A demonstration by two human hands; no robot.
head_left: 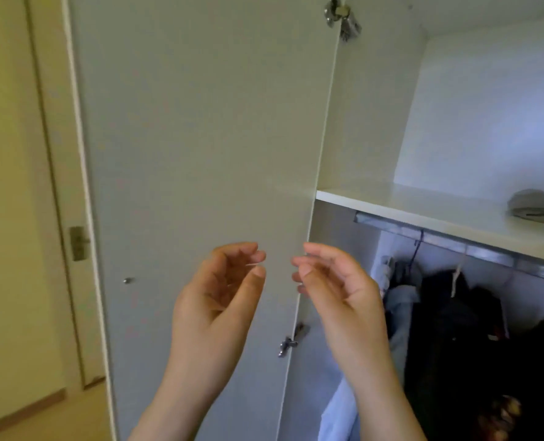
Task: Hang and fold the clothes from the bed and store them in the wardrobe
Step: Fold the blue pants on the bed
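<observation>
Left hand: I see the left hand [219, 294] raised at about 6 o'clock, palm turned inward, fingers loosely curled and gripping nothing.
Right hand: the right hand [337, 291] is just beside it toward 5 o'clock, fingers loosely curled too and empty. The two sets of fingertips are near but apart.
Wardrobe door: the white wardrobe door [200, 128] stands open behind both hands, with a metal hinge [340, 17] at 12 o'clock.
Shelf: a white shelf [423, 202] at 3 o'clock carries a folded grey cloth [538, 206] at the frame's edge.
Hung clothes: at 4 o'clock, below the shelf, dark garments [455, 313] and a pale blue garment [401, 300] hang from a metal rail [487, 253].
Room door: a cream door [57, 186] at 9 o'clock.
</observation>
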